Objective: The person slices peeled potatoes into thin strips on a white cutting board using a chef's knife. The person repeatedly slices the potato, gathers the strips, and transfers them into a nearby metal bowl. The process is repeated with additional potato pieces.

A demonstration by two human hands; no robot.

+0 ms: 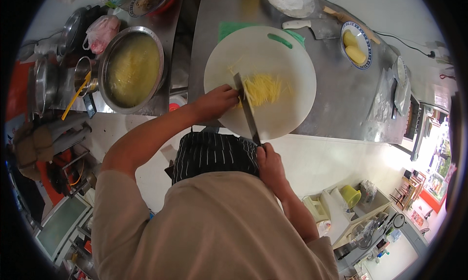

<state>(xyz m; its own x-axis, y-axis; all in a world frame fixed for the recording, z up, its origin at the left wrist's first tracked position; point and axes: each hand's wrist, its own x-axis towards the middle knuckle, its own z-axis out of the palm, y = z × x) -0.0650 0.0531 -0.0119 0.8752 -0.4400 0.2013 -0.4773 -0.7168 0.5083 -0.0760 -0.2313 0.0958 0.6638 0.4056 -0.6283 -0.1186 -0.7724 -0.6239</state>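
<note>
My right hand [270,165] is closed round the handle of a kitchen knife [251,116]. Its broad blade slants up and left across a round white cutting board [297,104]. On the blade's left side, my left hand [219,102] presses with curled fingers on a potato, mostly hidden under them; only a pale yellow edge shows by the fingertips. To the right of the blade lies a loose heap of thin yellow potato shreds [264,88]. A few stray shreds are scattered beyond the knife's tip.
Peeled potatoes [356,53] sit in a blue-rimmed bowl [343,32] at the far right. A cleaver [324,32] lies behind the board. On the left counter, a steel basin [158,80] holds yellow shreds in liquid. Plastic bags [382,97] rest at the right edge.
</note>
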